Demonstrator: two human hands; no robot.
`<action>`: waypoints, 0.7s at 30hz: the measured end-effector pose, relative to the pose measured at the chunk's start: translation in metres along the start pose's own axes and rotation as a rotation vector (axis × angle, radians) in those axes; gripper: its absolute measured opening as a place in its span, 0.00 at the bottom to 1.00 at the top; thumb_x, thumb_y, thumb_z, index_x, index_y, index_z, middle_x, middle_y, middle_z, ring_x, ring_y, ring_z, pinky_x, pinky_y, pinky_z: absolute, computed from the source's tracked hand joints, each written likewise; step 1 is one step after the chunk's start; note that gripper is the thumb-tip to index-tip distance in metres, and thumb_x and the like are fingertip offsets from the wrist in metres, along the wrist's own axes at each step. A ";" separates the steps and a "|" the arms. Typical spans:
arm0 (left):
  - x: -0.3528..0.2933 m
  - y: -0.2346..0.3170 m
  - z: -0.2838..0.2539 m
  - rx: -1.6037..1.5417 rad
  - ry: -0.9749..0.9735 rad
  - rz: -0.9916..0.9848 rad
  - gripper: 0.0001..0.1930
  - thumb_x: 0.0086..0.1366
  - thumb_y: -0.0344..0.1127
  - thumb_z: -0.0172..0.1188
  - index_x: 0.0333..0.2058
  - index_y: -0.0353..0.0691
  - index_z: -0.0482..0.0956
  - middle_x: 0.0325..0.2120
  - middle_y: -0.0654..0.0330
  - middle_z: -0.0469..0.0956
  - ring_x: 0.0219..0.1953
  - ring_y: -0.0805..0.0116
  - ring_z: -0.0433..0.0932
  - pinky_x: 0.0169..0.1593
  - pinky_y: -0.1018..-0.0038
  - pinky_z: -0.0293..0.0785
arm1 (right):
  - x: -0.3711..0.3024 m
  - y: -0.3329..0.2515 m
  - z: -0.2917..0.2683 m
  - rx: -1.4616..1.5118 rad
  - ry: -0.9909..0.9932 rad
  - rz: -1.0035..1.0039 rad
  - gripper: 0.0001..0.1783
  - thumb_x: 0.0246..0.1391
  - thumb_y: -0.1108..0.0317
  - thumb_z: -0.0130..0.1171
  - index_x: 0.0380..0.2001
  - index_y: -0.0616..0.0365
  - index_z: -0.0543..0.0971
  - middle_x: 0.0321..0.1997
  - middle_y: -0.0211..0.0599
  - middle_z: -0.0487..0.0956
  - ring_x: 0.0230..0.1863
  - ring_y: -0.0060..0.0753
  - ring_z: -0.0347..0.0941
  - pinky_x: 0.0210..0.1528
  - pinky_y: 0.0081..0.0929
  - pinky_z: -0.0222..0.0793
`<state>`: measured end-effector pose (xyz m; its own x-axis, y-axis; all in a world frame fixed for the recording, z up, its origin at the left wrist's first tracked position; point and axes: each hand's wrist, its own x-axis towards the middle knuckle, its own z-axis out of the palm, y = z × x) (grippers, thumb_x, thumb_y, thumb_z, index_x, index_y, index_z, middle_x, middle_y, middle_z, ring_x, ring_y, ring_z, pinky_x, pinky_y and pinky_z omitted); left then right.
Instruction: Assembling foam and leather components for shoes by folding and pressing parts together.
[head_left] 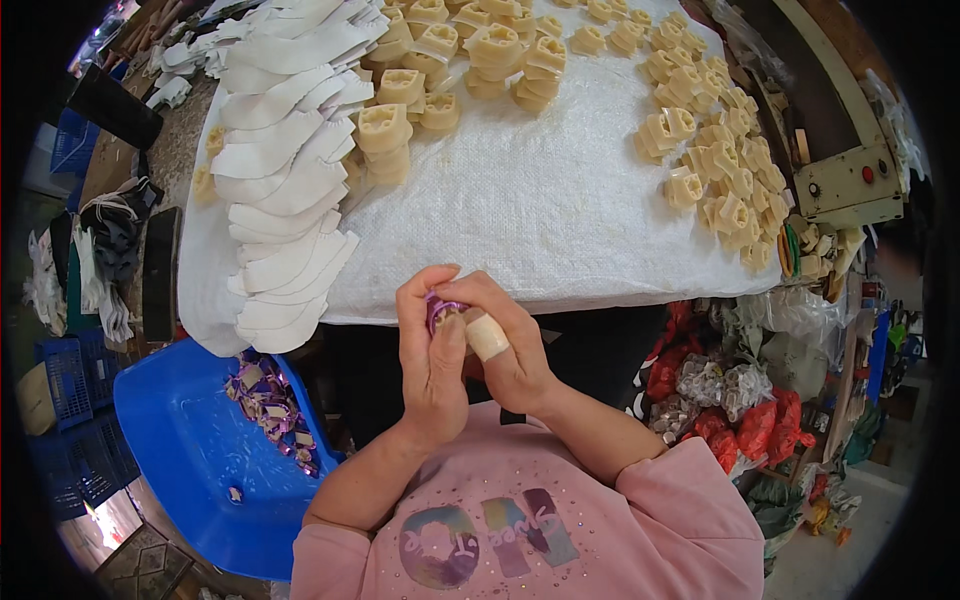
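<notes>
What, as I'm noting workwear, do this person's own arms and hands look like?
Pink short sleeves cover the upper arms; the forearms are bare. The left hand and right hand wear no gloves, and no watch or bracelet shows. A cream wrap, apparently tape, covers the right thumb.

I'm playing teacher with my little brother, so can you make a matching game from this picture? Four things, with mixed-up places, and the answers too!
Things
1. Blue tub
2. White curved pieces
3. Shiny purple piece
4. Red plastic bags

Places
A. Between the left hand and right hand
B. Low on the picture's right
C. Low on the picture's left, with purple bits inside
D. Overlapping in a row on the white cover

Right pairs: 1-C, 2-D, 3-A, 4-B
</notes>
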<state>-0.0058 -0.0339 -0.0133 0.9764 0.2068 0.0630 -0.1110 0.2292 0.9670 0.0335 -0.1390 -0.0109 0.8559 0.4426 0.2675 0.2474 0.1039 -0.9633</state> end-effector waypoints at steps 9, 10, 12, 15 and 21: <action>0.014 0.004 -0.014 -0.441 -0.252 -0.146 0.40 0.63 0.70 0.26 0.64 0.47 0.46 0.43 0.56 0.71 0.40 0.68 0.73 0.40 0.71 0.72 | 0.008 -0.012 -0.018 0.283 -0.012 0.283 0.23 0.65 0.56 0.40 0.56 0.60 0.66 0.42 0.34 0.67 0.29 0.21 0.67 0.29 0.21 0.65; 0.014 0.009 -0.013 -0.442 -0.253 -0.149 0.40 0.63 0.70 0.26 0.64 0.47 0.46 0.43 0.56 0.71 0.40 0.68 0.73 0.40 0.71 0.72 | 0.010 -0.009 -0.018 0.208 0.077 0.214 0.22 0.61 0.56 0.48 0.51 0.61 0.70 0.37 0.36 0.70 0.26 0.25 0.68 0.28 0.25 0.65; 0.014 0.025 -0.009 0.162 -0.164 -0.246 0.41 0.64 0.69 0.28 0.64 0.41 0.46 0.45 0.52 0.70 0.36 0.66 0.73 0.39 0.70 0.70 | 0.014 -0.011 -0.033 -0.169 0.003 0.090 0.20 0.59 0.56 0.51 0.46 0.62 0.72 0.33 0.37 0.71 0.25 0.28 0.69 0.27 0.26 0.65; 0.017 0.011 -0.021 0.840 -0.328 0.522 0.41 0.66 0.63 0.35 0.63 0.33 0.40 0.33 0.52 0.73 0.31 0.66 0.74 0.35 0.72 0.71 | 0.023 -0.031 -0.027 -0.563 -0.108 0.076 0.17 0.51 0.57 0.59 0.32 0.62 0.74 0.23 0.39 0.71 0.23 0.38 0.70 0.28 0.29 0.67; 0.010 0.011 -0.014 0.292 -0.200 0.083 0.32 0.62 0.39 0.58 0.59 0.33 0.53 0.38 0.51 0.73 0.33 0.68 0.75 0.34 0.73 0.71 | 0.014 -0.017 -0.030 -0.332 0.030 -0.029 0.15 0.55 0.60 0.55 0.35 0.64 0.74 0.27 0.43 0.74 0.28 0.38 0.71 0.32 0.29 0.67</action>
<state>-0.0001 -0.0165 -0.0059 0.9865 0.0161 0.1630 -0.1616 -0.0677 0.9845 0.0550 -0.1617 0.0095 0.8580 0.4165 0.3005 0.4024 -0.1817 -0.8972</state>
